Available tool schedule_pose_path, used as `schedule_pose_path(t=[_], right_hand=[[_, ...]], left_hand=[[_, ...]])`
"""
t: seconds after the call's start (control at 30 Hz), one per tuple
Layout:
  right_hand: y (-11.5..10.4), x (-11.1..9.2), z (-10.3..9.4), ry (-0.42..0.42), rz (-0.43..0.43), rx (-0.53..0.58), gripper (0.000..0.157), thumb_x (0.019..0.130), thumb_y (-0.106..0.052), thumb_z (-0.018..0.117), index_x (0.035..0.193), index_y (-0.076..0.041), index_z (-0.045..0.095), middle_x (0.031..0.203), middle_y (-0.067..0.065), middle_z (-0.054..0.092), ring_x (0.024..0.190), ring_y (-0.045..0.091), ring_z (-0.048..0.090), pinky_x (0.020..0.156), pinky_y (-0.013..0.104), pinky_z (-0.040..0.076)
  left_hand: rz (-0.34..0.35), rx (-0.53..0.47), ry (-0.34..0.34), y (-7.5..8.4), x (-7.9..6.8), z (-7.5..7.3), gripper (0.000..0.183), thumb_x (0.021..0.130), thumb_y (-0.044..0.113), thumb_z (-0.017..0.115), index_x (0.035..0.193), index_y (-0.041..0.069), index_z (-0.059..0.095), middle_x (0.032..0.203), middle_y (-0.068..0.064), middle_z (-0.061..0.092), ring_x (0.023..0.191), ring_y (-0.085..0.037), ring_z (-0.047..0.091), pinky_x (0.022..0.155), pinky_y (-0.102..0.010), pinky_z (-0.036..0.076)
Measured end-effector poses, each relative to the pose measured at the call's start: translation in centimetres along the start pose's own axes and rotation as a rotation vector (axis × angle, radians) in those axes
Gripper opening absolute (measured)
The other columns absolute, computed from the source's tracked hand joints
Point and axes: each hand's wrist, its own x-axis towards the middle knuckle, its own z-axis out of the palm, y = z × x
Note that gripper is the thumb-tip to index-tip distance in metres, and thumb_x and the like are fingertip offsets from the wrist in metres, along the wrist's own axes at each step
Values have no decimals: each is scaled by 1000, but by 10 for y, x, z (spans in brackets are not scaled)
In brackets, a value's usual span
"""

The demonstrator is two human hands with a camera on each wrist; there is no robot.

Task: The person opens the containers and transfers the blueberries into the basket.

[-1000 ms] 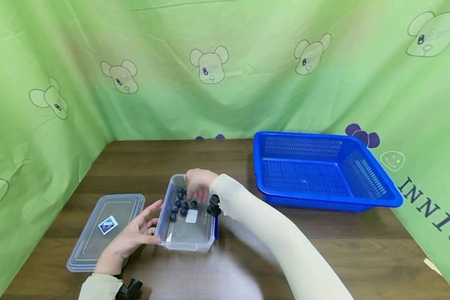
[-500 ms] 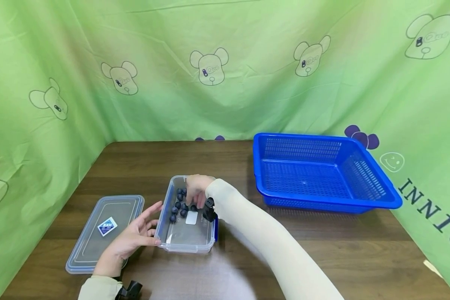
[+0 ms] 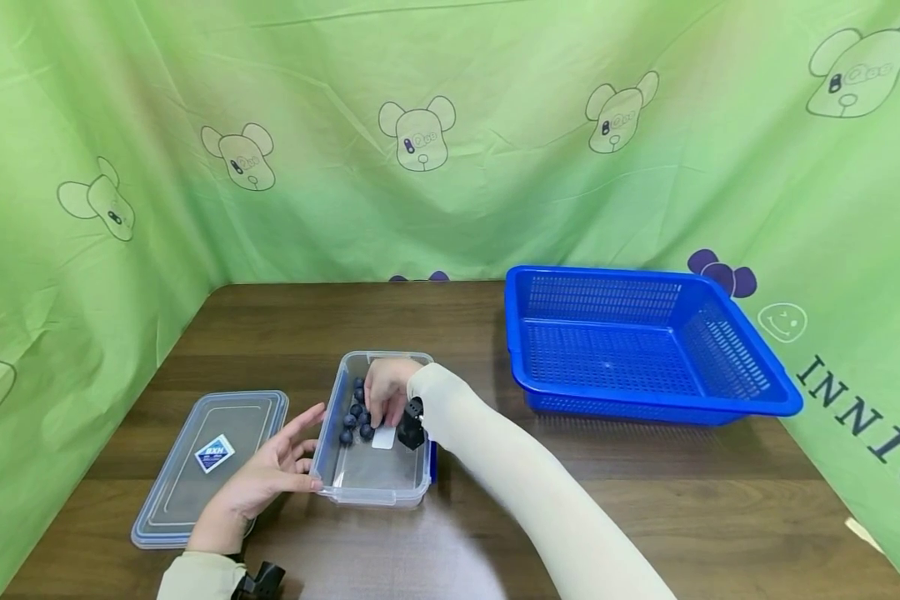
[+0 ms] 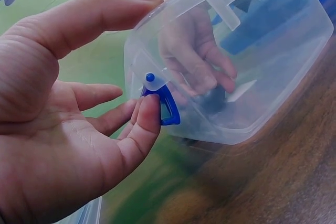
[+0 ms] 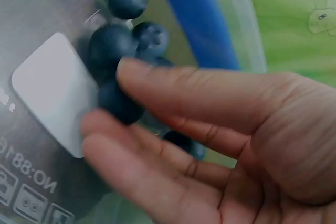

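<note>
- Berries [image 3: 348, 422]: loose in the box, clustered toward its left wall, beside a white label [image 3: 382, 438].
- Box [image 3: 367, 494]: lidless, on the table [image 3: 645, 508], long axis running away from you.
- Your right hand [image 3: 387, 390]: inside the box, thumb and fingertips pinching one berry.
- Your left hand [image 3: 272, 469]: fingers loosely spread, touching the box's near-left corner and blue latch [image 4: 169, 113].
- Lid [image 3: 213, 487]: flat, left of box, far end slanting right.
- Basket [image 3: 645, 404]: right of box, long axis left to right.

From far I watch a brown wooden table [image 3: 465, 325]; directly on it stand a clear container [image 3: 367, 497] and a blue basket [image 3: 645, 402], and a flat lid [image 3: 183, 492] lies.
</note>
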Motion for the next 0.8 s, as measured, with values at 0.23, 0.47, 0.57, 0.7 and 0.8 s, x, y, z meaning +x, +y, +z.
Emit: schedule_pose_path(t=[0.23,0.47,0.57,0.7,0.8], right_hand=[[6,3,3,-1,-21,44,16,76,16,73,69,2,67,68,17,68,53,22,64,51,26,56],[4,2,1,3,-32,56,11,76,16,73,72,6,70,70,20,69,53,22,64,52,27,57],[3,1,-1,4,-36,38,10,77,15,73,73,7,70,71,20,70,54,23,65,54,27,57],[-1,-3,-8,-2,-50,11,6,77,14,73,77,8,71,73,18,70,58,23,66,57,29,58],[-4,-7,-15,-1,-68,14,5,77,14,73,79,9,72,76,18,71,60,24,67,59,31,59]], left_hand=[[3,-5,-5,1,0,2,91,81,-9,71,157,13,27,149,-1,29,104,-21,60,82,-27,55],[23,-12,-4,1,0,2,89,82,-9,71,157,14,29,148,-3,30,108,-21,59,83,-27,55],[20,-8,6,2,0,2,90,81,-10,71,157,12,27,147,-3,32,110,-21,58,84,-28,55],[23,8,18,2,0,2,91,81,-10,71,157,12,27,147,-5,33,112,-21,57,85,-29,55],[30,22,26,2,0,2,89,81,-10,71,156,13,29,147,-8,33,113,-21,57,85,-30,55]])
